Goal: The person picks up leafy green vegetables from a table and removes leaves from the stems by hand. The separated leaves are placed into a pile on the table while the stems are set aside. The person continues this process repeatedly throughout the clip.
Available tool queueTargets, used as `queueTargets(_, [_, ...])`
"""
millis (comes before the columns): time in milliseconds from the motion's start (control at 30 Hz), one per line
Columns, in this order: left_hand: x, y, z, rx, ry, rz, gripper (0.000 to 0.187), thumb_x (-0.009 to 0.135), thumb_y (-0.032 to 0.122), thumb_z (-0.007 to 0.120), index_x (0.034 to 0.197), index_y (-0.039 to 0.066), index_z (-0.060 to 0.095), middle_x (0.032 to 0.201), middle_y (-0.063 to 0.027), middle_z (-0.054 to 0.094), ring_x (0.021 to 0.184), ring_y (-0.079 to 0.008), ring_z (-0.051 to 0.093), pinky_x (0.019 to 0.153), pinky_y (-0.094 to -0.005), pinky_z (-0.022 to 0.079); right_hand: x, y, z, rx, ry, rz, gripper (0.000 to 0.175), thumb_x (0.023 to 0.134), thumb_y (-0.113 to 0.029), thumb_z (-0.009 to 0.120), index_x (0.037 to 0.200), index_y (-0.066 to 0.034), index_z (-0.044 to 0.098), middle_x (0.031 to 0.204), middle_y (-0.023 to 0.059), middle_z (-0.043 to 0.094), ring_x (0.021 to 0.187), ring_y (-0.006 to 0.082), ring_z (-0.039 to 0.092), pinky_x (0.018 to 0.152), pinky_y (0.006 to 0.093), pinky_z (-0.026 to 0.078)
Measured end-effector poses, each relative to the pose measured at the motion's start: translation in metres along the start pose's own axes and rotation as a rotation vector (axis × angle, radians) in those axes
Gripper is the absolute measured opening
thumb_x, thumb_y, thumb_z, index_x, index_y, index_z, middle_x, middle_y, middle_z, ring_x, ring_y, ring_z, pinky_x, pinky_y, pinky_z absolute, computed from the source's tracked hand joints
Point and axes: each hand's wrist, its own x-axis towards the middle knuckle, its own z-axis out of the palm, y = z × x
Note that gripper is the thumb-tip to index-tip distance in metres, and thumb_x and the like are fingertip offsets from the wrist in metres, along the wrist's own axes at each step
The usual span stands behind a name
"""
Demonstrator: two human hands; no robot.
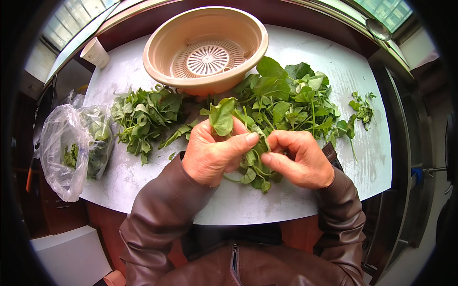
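Between thumb and fingers, my left hand (222, 146) holds a sprig of leafy greens (222, 116). Close on its right, my right hand (298, 157) pinches the edge of a leaf (263, 141) that hangs between the two hands. Beneath and beyond the hands lies a large heap of leafy greens (304, 103) with long stems. A smaller pile of greens (146, 114) rests to the left. Behind both piles stands a beige plastic basin (204, 84), with a slotted round strainer base (207, 59) inside it.
A clear plastic bag (68, 153) with greens inside sits at the table's left edge. A paper cup (96, 53) stands at the far left corner. Small scraps of greens (363, 109) lie on the right of the worn white tabletop (286, 207). A dark pan (44, 103) is beyond the left edge.
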Motion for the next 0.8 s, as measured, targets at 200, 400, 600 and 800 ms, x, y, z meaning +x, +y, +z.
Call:
queueTargets(200, [0.001, 0.001, 0.001, -0.126, 0.014, -0.060, 0.015, 0.083, 0.007, 0.069, 0.097, 0.006, 0.062, 0.066, 0.0021, 0.055, 0.048, -0.0044, 0.043, 0.037, -0.0192, 0.030, -0.002, -0.005, -0.007, 0.130, -0.040, 0.077, 0.012, 0.091, -0.008, 0.056, 0.083, 0.0003, 0.060, 0.061, -0.0057, 0.044, 0.057, 0.0022, 0.037, 0.049, 0.0229, 0.032])
queueTargets(400, [-0.001, 0.002, -0.002, -0.074, -0.004, 0.006, 0.013, 0.083, 0.007, 0.070, 0.094, 0.005, 0.063, 0.064, 0.0021, 0.055, 0.044, -0.0040, 0.039, 0.040, -0.0211, 0.026, 0.000, -0.005, -0.010, 0.219, -0.103, 0.114, 0.016, 0.093, -0.012, 0.054, 0.085, -0.0003, 0.062, 0.063, -0.0074, 0.044, 0.057, 0.0015, 0.036, 0.049, 0.0216, 0.030])
queueTargets(600, [-0.002, 0.001, 0.002, -0.063, 0.072, 0.029, 0.012, 0.083, 0.008, 0.070, 0.091, 0.006, 0.062, 0.063, 0.0021, 0.055, 0.044, -0.0042, 0.040, 0.040, -0.0216, 0.027, -0.001, -0.005, -0.012, 0.454, -0.120, 0.166, 0.013, 0.093, -0.012, 0.055, 0.087, -0.0021, 0.061, 0.065, -0.0083, 0.049, 0.055, -0.0001, 0.039, 0.048, 0.0192, 0.031])
queueTargets(800, [-0.003, 0.001, 0.003, -0.050, 0.078, 0.039, 0.012, 0.083, 0.009, 0.071, 0.091, 0.006, 0.061, 0.064, 0.0016, 0.055, 0.045, -0.0048, 0.042, 0.040, -0.0215, 0.029, 0.000, -0.005, -0.009, 0.430, -0.094, 0.153, 0.010, 0.093, -0.010, 0.056, 0.087, -0.0022, 0.060, 0.067, -0.0085, 0.048, 0.056, -0.0007, 0.038, 0.048, 0.0192, 0.031])
